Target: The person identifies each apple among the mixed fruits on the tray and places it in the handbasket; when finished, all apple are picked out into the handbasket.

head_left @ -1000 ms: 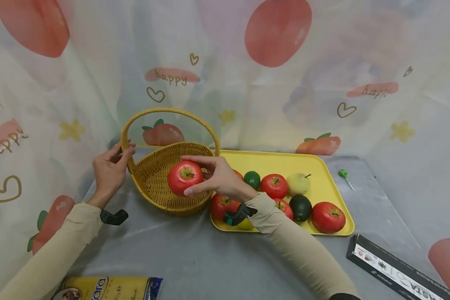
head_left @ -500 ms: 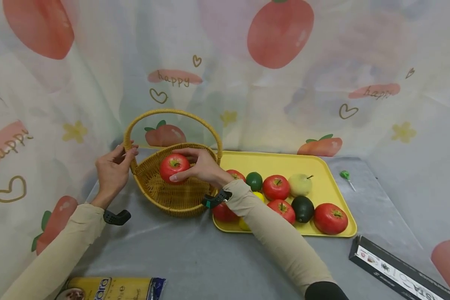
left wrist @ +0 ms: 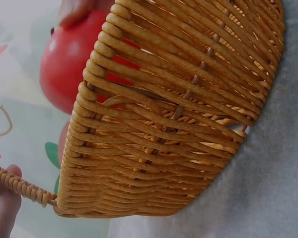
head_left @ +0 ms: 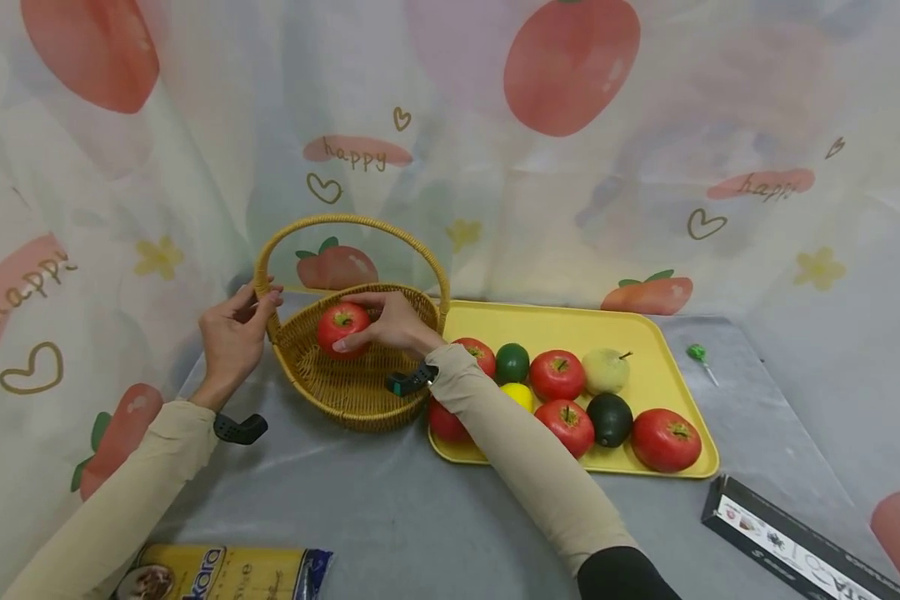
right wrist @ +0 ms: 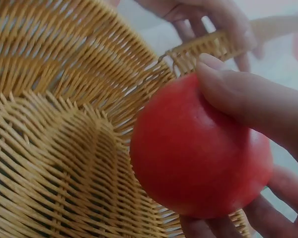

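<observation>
My right hand (head_left: 396, 323) grips a red apple (head_left: 342, 330) by its sides, thumb on one side and fingers on the other. The apple hangs within the mouth of a wicker basket (head_left: 360, 408), near its left part; the right wrist view shows bare woven floor beside the apple (right wrist: 198, 148). In the left wrist view the apple shows partly above the basket rim (left wrist: 82, 114) and through the weave. My left hand (head_left: 232, 337) pinches the basket's arched handle (head_left: 264, 287) low on its left side.
Right of the basket lies a yellow tray (head_left: 555, 315) with several red apples (head_left: 558, 375), a pale pear (head_left: 606, 371), dark green fruits (head_left: 610, 419) and a yellow one (head_left: 520, 395). A green lollipop (head_left: 697, 353), black box (head_left: 787, 542) and pasta packet (head_left: 232, 573) lie around.
My right hand has carried the apple left and lower into the basket mouth. The left hand keeps its hold on the handle. The view has shifted slightly.
</observation>
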Available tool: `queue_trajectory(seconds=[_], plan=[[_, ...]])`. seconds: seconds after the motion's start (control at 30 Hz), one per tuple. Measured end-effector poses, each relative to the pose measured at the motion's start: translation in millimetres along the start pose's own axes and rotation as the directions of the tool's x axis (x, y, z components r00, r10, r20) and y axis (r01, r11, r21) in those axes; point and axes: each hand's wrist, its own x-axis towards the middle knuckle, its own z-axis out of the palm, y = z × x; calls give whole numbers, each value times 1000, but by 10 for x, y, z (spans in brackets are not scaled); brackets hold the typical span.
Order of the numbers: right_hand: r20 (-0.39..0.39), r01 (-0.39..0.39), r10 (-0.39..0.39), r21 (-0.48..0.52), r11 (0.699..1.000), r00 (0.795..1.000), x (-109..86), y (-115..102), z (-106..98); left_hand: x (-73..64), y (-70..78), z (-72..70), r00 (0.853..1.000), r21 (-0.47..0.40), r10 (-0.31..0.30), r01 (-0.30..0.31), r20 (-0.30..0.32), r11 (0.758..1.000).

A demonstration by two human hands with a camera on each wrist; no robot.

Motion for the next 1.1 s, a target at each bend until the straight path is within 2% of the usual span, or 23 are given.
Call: queue_trajectory(seconds=[0.3, 0.7, 1.1], plan=[[9, -45, 45, -57, 997, 999, 107, 81, 47, -18, -14, 5, 1000, 32, -8, 8, -16, 999], [44, -25, 35, -221, 975, 998, 220, 117, 8, 5, -10, 26, 1000, 42, 8, -7, -27, 999], [43, -16, 26, -229, 973, 999, 270, 147, -12, 7, -33, 21, 1000, 55, -3, 3, -14, 998]])
